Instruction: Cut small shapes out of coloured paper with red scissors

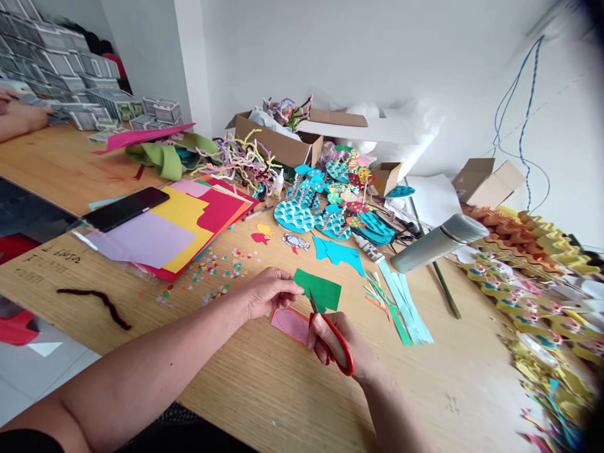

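My left hand [271, 292] pinches the left edge of a green paper piece [325, 289]. In my right hand [346, 343] is a pair of red-handled scissors [350, 362], its blades pointing up at the lower edge of the green paper. Below the paper, a pink paper [289, 324] with a drawn outline lies on an orange sheet, partly covered by my right hand. Further back on the table are a red paper fish [259, 238], a yellow one [265, 229], a small black-and-white cut-out [296, 241] and a blue paper offcut [346, 257].
Coloured sheets [207, 217] and a black phone [127, 209] lie to the left, with paper confetti [221, 270] beside them. Blue wave-shaped crafts [295, 216] stand at the back. Paper strips [406, 308] and a silver flask [438, 242] are on the right. Another person's hand [26, 113] shows far left.
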`<state>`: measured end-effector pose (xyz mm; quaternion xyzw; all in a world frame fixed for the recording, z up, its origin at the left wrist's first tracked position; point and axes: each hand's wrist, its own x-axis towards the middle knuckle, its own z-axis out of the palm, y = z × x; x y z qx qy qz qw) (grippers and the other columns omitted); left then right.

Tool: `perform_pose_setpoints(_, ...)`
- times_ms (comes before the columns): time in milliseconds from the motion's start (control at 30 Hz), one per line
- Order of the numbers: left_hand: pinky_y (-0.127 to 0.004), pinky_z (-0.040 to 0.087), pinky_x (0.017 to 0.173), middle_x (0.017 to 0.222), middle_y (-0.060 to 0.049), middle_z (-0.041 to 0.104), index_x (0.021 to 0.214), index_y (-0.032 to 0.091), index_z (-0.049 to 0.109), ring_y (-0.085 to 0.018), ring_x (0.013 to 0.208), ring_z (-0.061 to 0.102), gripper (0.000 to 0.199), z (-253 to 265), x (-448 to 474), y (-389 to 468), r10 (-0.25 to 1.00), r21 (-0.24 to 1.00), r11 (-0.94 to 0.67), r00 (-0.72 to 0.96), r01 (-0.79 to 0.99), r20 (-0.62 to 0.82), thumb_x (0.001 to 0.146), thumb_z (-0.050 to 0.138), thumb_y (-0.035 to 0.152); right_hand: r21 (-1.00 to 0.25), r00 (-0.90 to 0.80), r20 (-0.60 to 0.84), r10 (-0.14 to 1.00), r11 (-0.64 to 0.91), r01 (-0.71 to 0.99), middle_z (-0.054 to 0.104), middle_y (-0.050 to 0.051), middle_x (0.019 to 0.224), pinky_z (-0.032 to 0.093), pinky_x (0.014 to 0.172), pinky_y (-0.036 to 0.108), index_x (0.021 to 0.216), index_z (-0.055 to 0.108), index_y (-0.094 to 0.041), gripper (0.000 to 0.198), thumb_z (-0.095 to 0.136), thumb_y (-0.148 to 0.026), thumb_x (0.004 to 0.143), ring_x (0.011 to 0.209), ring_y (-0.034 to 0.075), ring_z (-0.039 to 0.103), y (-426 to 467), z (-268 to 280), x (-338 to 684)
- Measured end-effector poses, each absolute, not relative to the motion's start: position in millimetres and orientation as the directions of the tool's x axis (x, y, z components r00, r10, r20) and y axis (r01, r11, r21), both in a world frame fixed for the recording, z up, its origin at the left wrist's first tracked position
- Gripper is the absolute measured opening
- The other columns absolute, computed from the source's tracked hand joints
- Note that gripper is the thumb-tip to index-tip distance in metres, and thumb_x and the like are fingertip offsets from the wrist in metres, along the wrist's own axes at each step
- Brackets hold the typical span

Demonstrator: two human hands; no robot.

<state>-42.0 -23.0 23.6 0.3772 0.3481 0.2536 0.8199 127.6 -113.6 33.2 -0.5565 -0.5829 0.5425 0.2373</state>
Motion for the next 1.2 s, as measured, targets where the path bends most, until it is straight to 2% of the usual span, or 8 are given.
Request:
perform_pose_setpoints(467,-0.02,0.033,0.043,0.054,0.001,0.058,0.059,0.012,0.059,-0.006,0.043,0.048,0.026,18.3,-41.3,-21.3,0.752,0.867,0.476,0.578,-0.144,-0.317,0.059,0.077,0.031,-0.894,-0.241,-0.328,0.914,-0.218,0.391,0.049,0.001,0.04,0.032,0.041,0.022,0.058,0.058,-0.013,0.07,0.036,-0.076,0.08,0.035,0.008,0.041,-113.1,34.0,126.8)
perform_pose_setpoints(767,-0.021,0.033,0.044,0.052,0.001,0.056,0.058,0.013,0.057,-0.006,0.043,0.048,0.026,20.5,-41.7,-22.4,0.754,0.875,0.465,0.578,-0.135,-0.312,0.059,0.075,0.032,-0.901,-0.255,-0.323,0.911,-0.215,0.376,0.048,0.001,0.04,0.033,0.042,0.022,0.056,0.057,-0.014,0.071,0.036,-0.077,0.08,0.035,0.008,0.04,-113.7,33.8,126.4)
perform_pose_setpoints(933,-0.021,0.032,0.044,0.054,0.001,0.057,0.06,0.013,0.058,-0.007,0.044,0.048,0.026,23.0,-41.9,-24.6,0.71,0.862,0.497,0.62,-0.105,-0.334,0.06,0.075,0.034,-0.904,-0.24,-0.328,0.914,-0.23,0.361,0.048,0.0,0.04,0.032,0.041,0.022,0.056,0.057,-0.014,0.069,0.037,-0.075,0.081,0.036,0.008,0.041,-114.2,31.8,127.2)
perform_pose_setpoints(1200,-0.022,0.031,0.044,0.049,0.002,0.054,0.059,0.013,0.059,-0.006,0.04,0.044,0.025,20.8,-36.4,-30.8,0.699,0.856,0.507,0.631,-0.103,-0.338,0.054,0.074,0.032,-0.901,-0.232,-0.337,0.912,-0.241,0.361,0.048,-0.001,0.04,0.031,0.04,0.021,0.057,0.058,-0.014,0.068,0.039,-0.074,0.081,0.036,0.008,0.042,-113.4,30.7,125.9)
